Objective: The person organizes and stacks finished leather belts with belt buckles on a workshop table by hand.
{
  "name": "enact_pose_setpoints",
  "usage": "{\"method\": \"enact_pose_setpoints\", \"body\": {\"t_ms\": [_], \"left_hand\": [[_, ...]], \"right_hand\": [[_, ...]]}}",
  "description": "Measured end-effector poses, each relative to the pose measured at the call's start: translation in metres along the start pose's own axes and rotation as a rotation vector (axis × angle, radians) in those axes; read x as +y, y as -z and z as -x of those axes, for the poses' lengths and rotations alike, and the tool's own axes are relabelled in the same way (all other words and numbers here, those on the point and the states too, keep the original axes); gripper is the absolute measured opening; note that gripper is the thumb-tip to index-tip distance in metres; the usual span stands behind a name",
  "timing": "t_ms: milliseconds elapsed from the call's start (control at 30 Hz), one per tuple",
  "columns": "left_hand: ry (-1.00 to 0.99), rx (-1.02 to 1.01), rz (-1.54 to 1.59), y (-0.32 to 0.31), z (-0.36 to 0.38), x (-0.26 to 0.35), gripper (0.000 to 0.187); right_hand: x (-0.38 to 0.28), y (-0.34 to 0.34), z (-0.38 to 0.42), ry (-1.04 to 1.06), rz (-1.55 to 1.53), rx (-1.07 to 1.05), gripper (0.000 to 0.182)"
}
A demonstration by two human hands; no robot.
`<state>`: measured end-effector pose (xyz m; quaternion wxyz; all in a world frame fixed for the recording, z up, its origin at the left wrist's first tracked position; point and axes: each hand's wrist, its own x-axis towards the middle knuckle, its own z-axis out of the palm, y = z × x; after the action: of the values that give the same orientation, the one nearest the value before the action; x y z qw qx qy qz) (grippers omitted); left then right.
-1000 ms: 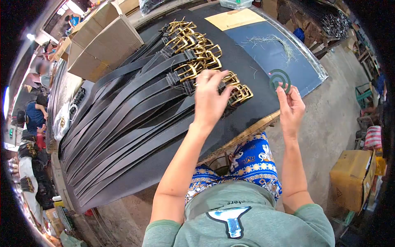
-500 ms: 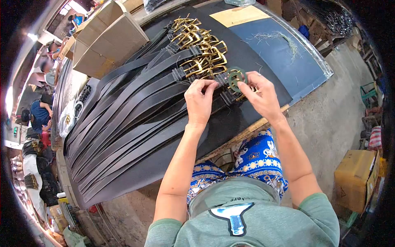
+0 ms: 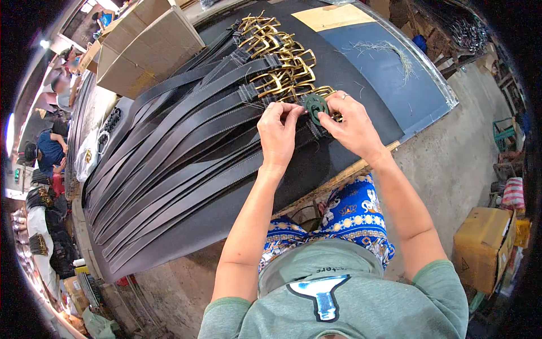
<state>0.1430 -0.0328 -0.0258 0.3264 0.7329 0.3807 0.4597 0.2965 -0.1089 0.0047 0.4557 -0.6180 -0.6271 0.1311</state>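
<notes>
Many black belts [image 3: 169,152] with gold buckles [image 3: 291,62] lie fanned out over the dark table. My right hand [image 3: 351,125] holds a round dark green tool [image 3: 315,107] between thumb and fingers, above the buckle ends nearest me. Just left of the tool, my left hand [image 3: 278,133] is pinched close to a belt end; what sits between its fingertips is too small to make out. The tool hides part of the belt end under it.
An open cardboard box [image 3: 149,53] stands on the table's far left. A yellowish sheet [image 3: 333,18] and loose threads [image 3: 389,53] lie at the far right. Another cardboard box [image 3: 483,240] is on the floor at right. Several people sit at far left.
The green tool has shifted slightly left and now appears more face-on. My left hand has moved a little right, its fingertips closer to the tool.
</notes>
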Motion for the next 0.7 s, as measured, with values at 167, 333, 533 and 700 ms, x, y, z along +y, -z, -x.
{"method": "enact_pose_setpoints", "body": {"t_ms": [167, 333, 533, 700], "left_hand": [[0.009, 0.008, 0.033, 0.0, 0.001, 0.003, 0.011], [0.003, 0.006, 0.008, 0.001, 0.001, 0.005, 0.011], [0.016, 0.019, -0.023, 0.002, -0.001, 0.002, 0.012], [0.003, 0.007, 0.016, 0.005, -0.014, -0.006, 0.017]], "right_hand": [[0.002, 0.001, -0.003, -0.014, 0.031, -0.043, 0.018], [0.001, 0.001, -0.004, -0.004, 0.062, -0.039, 0.018], [0.001, 0.003, -0.003, -0.017, 0.016, -0.037, 0.018], [0.008, 0.014, -0.006, -0.174, -0.132, 0.117, 0.021]]}}
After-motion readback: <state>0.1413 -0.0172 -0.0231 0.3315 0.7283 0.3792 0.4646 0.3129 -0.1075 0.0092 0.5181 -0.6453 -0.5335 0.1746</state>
